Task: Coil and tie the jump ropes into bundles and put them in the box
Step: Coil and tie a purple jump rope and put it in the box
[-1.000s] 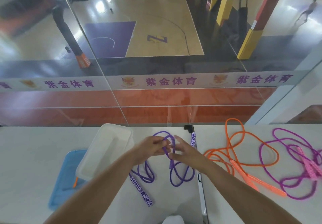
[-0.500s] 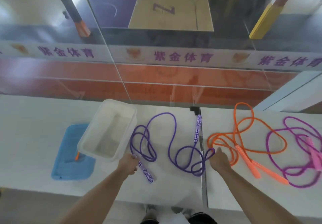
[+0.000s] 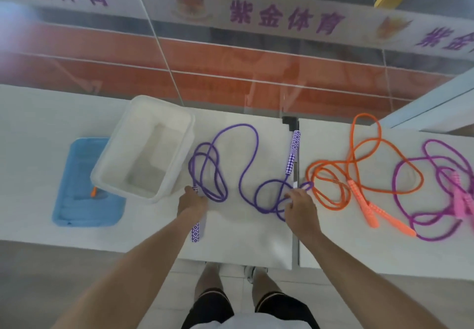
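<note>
Leaning over the white counter (image 3: 243,249), we are gripping one checkered handle (image 3: 195,230) of the loose purple jump rope (image 3: 250,164) with our left hand (image 3: 193,203), fingers curled round it. Our right hand (image 3: 300,207) is pressing on the rope's loops; we cannot tell whether its fingers are pinching the cord. The clear plastic box (image 3: 143,146) is sitting just left of the rope.

The box (image 3: 143,149) looks like translucent matt plastic, the bench (image 3: 243,239) smooth matt white, the ropes (image 3: 246,164) smooth cord.
</note>
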